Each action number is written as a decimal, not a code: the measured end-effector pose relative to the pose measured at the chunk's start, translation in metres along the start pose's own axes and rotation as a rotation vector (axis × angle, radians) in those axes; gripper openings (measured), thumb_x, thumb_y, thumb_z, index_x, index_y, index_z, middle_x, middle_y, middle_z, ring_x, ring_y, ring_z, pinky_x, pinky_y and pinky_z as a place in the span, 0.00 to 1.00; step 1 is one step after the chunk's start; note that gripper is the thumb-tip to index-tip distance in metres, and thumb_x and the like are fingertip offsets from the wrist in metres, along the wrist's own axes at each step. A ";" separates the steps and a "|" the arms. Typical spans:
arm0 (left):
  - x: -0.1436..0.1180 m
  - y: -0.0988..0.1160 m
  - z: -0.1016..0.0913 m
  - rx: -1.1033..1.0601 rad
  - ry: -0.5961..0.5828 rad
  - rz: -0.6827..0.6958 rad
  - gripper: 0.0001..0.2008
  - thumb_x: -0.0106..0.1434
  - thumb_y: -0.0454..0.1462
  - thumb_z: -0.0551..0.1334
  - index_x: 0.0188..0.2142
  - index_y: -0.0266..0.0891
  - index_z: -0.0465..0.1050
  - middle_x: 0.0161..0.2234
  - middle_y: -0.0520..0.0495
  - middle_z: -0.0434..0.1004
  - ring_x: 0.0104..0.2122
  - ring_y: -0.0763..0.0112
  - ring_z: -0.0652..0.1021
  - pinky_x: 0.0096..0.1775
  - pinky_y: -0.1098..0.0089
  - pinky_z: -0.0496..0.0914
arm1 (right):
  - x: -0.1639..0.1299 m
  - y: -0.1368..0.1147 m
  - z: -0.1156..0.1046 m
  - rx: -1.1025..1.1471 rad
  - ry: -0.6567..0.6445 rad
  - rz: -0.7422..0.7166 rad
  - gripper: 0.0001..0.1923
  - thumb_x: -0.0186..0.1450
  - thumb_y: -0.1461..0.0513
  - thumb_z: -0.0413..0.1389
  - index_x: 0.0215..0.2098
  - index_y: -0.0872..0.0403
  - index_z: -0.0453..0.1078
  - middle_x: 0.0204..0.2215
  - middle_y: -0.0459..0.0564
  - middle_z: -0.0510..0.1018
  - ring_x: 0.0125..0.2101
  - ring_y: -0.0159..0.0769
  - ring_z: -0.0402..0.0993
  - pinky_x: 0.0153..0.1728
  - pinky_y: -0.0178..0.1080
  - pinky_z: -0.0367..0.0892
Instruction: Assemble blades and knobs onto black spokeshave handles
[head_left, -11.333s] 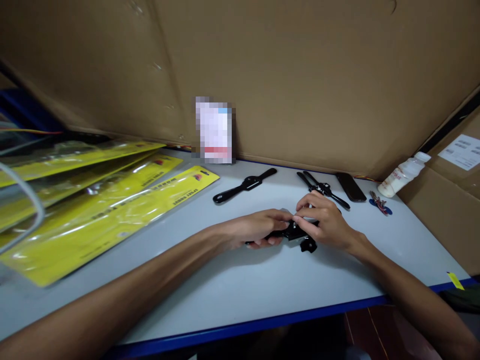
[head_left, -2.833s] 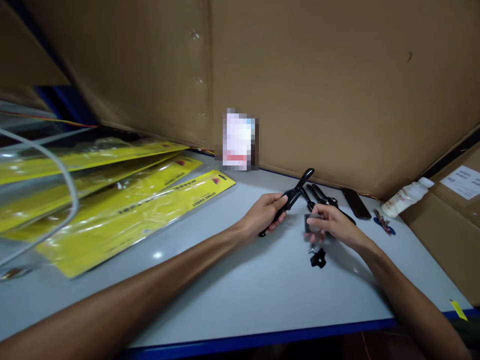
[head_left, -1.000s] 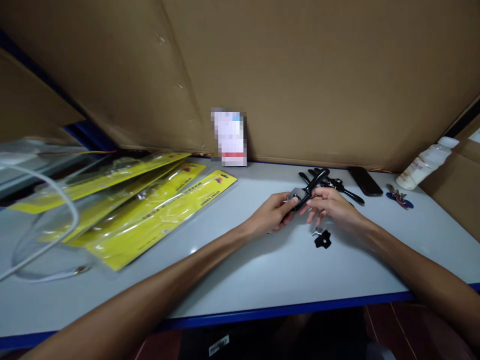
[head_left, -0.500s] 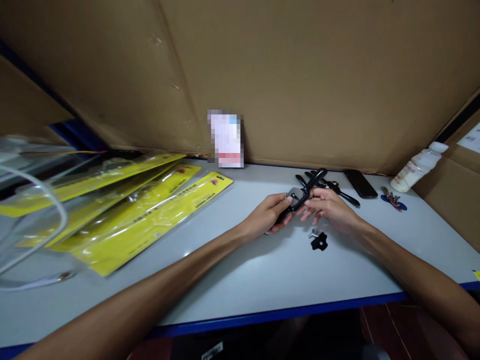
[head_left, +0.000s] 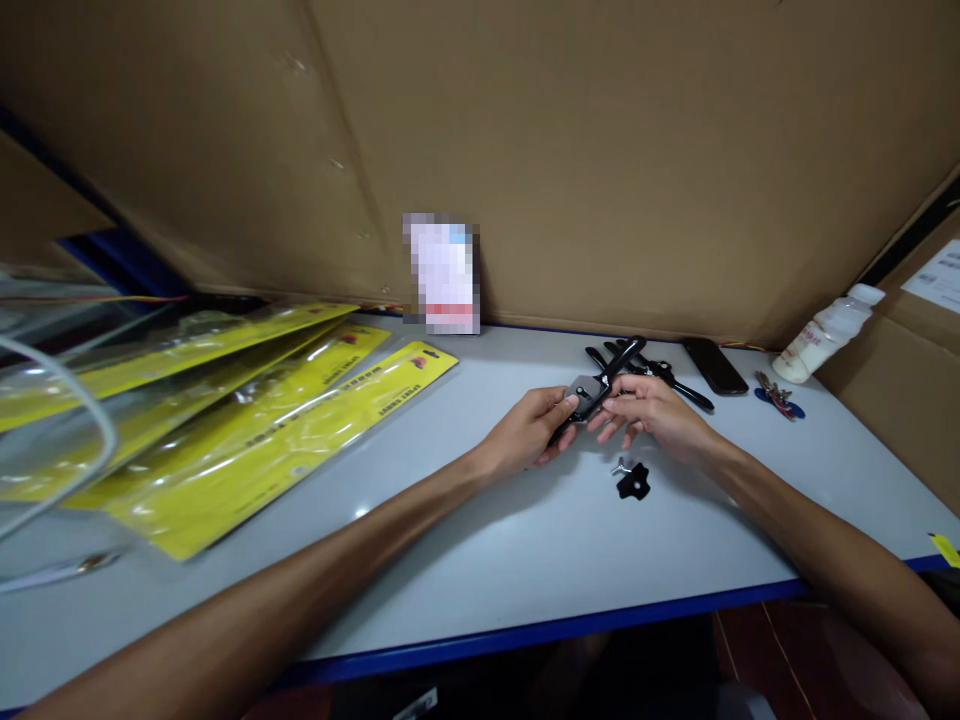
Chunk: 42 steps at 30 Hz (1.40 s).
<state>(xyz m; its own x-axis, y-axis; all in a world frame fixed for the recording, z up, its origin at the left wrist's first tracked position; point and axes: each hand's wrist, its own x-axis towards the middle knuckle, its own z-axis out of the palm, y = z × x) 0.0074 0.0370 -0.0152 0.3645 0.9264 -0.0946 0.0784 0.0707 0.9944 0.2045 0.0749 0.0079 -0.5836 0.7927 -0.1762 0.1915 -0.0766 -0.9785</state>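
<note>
— so, how did that black two-handled tool [head_left: 596, 388] look to handle?

— stiff and hard, by the look of it, probably cast metal with a glossy black coat, so a bit slick under the fingers. not fragile. it seemed light enough for one hand to carry. the left hand [head_left: 529, 432] was clenched around its near handle, thumb up by the middle, and that handle looked the natural place to grip.

— and the right hand [head_left: 651, 415]?

— its fingertips were pinching at the grey plate [head_left: 582, 389] on the tool's middle, the other fingers loose and spread. the plate looked thin and flat, likely sharp at an edge, so best taken by its sides.

— where was the tool?

— held just above the counter [head_left: 525, 540], between both hands, in front of more black tools [head_left: 660, 372] lying by the cardboard wall [head_left: 600, 150].

— which way did it point?

— its long axis ran from near-left to far-right, the free handle tilted up and away toward the wall, the gripped end lower and nearer the person.

— anything close by?

— a black star knob [head_left: 632, 482] with its screw lay on the counter just beside the right hand, apart from it.
</note>
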 end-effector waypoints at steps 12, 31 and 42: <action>0.001 -0.004 0.000 0.009 0.108 -0.035 0.15 0.72 0.40 0.49 0.27 0.41 0.58 0.16 0.59 0.62 0.11 0.83 0.57 0.14 0.78 0.51 | -0.008 -0.016 -0.011 -0.540 0.099 -0.021 0.08 0.67 0.59 0.54 0.30 0.53 0.66 0.20 0.45 0.77 0.16 0.28 0.68 0.19 0.33 0.58; 0.001 0.000 0.001 -0.067 0.128 -0.103 0.14 0.72 0.39 0.51 0.27 0.42 0.57 0.16 0.59 0.62 0.10 0.83 0.55 0.13 0.78 0.47 | -0.039 -0.029 -0.015 -1.205 -0.321 -0.051 0.12 0.57 0.59 0.66 0.34 0.51 0.68 0.33 0.46 0.75 0.33 0.35 0.67 0.31 0.36 0.54; -0.001 0.002 0.003 -0.031 0.142 -0.096 0.15 0.71 0.38 0.50 0.26 0.41 0.57 0.16 0.59 0.61 0.11 0.83 0.55 0.14 0.78 0.48 | -0.032 -0.028 -0.018 -1.031 -0.418 -0.034 0.17 0.60 0.64 0.62 0.20 0.54 0.58 0.18 0.38 0.62 0.21 0.26 0.55 0.25 0.34 0.50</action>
<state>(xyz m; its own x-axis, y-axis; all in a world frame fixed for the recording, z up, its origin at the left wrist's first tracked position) 0.0102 0.0353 -0.0133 0.2213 0.9577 -0.1838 0.0770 0.1707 0.9823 0.2322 0.0624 0.0433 -0.7836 0.5040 -0.3632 0.6212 0.6341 -0.4605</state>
